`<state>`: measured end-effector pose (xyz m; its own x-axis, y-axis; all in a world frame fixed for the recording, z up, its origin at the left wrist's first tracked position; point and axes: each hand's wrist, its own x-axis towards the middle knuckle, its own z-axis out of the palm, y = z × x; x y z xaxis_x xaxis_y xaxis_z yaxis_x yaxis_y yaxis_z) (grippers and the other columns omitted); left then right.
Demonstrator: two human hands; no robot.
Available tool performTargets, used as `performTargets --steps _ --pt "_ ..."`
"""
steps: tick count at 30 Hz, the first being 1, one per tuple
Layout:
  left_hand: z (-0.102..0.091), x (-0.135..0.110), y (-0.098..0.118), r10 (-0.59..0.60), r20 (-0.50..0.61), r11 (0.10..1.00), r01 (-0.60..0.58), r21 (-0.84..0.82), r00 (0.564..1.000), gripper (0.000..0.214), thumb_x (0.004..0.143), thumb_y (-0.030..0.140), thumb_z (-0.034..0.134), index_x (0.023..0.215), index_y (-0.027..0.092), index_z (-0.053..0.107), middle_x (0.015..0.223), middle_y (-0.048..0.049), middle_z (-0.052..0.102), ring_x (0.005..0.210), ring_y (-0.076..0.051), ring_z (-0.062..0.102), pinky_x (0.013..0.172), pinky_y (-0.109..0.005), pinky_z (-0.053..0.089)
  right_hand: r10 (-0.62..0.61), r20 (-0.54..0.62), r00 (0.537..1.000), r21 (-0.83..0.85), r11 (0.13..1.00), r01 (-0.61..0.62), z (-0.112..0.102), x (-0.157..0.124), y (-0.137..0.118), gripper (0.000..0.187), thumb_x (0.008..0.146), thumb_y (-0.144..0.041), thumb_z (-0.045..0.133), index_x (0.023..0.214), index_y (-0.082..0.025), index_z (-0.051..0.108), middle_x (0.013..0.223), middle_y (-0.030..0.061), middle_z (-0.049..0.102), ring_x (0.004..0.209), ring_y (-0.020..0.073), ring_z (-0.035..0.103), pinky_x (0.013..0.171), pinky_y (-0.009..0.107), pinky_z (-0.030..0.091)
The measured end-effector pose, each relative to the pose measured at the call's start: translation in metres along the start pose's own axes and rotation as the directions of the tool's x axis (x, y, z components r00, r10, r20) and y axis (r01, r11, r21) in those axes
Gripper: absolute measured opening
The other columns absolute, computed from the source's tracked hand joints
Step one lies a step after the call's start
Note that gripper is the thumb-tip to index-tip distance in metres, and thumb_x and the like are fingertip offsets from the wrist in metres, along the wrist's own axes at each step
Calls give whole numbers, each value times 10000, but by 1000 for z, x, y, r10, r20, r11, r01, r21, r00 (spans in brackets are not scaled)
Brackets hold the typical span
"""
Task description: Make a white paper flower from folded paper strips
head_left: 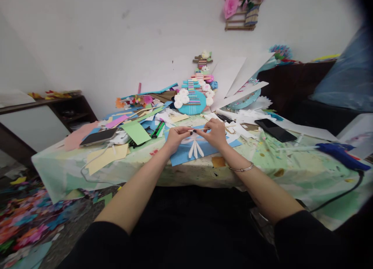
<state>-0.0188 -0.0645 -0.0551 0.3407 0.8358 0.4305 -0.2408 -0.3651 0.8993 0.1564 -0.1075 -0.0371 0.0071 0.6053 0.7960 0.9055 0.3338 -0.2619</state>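
Observation:
Over a sheet of blue paper (177,159), my left hand (177,137) and my right hand (216,135) are close together, fingers pinched. Between them runs a thin pale stick (201,129), held level by both hands; its exact kind is too small to tell. Just below my thumbs, several narrow white paper petals (195,149) fan out toward me above the blue sheet. Whether they are joined to the stick I cannot tell, since my fingers cover that spot. A silver bracelet (243,169) circles my right wrist.
Behind my hands stands a blue round craft piece (195,103) with white flowers. A blue glue gun (339,152) and a black phone (275,130) lie to the right. Leftward are a green marker (157,130), another phone (99,137) and paper scraps (136,133).

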Motion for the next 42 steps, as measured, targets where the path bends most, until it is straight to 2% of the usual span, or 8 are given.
performTargets --steps 4,8,12,16,25,35,39,42 --pt "0 1 -1 25 -43 999 -24 28 999 226 619 315 754 784 160 750 789 -64 734 734 -177 642 727 -298 468 7 -6 1000 -20 1000 -7 0 0 -1 409 726 -521 648 529 -172 564 693 57 573 754 202 506 692 322 301" --pt "2 0 2 4 -73 995 3 96 997 267 611 335 759 802 149 752 806 -89 734 759 -211 651 728 -329 478 4 24 1000 -26 1000 -3 0 -1 -1 391 754 -508 617 572 -164 595 754 69 606 779 205 519 710 322 280" --pt "2 -2 5 13 -67 994 -6 113 998 280 606 320 762 824 146 750 889 -112 731 837 -232 659 776 -348 488 40 160 986 -26 999 -37 0 0 1 433 822 -507 515 583 -161 620 671 44 615 699 174 525 688 309 254" --pt "3 -3 8 8 -69 993 0 119 998 282 591 313 767 818 147 747 932 -115 725 892 -248 659 802 -361 498 81 268 960 -37 997 -74 1 2 4 497 817 -553 492 534 -154 581 592 28 607 630 149 510 646 295 234" --pt "2 -2 4 -16 -59 993 23 113 998 337 567 311 782 855 141 738 909 -113 729 823 -235 678 772 -359 524 145 213 966 -8 989 -147 2 3 2 396 747 -522 615 574 -167 586 654 26 651 743 189 546 681 307 232" --pt "2 -3 7 -23 -56 995 28 96 998 346 538 287 801 841 134 730 921 -118 726 844 -247 677 789 -383 528 203 234 951 62 973 -223 -3 4 -4 324 709 -448 679 584 -165 580 645 12 640 752 181 555 693 300 256" --pt "2 -3 6 -23 -52 994 28 105 998 337 557 294 793 845 132 727 931 -124 723 850 -243 677 793 -385 527 192 225 955 71 975 -212 -3 4 -3 316 689 -444 697 594 -166 580 664 9 632 752 173 546 684 292 261" --pt "1 -3 5 -12 -53 994 17 109 999 345 561 294 793 853 123 727 943 -131 720 867 -245 674 799 -382 528 157 231 960 97 978 -184 -3 3 -2 318 732 -455 647 618 -164 587 680 15 630 714 156 538 657 278 272"
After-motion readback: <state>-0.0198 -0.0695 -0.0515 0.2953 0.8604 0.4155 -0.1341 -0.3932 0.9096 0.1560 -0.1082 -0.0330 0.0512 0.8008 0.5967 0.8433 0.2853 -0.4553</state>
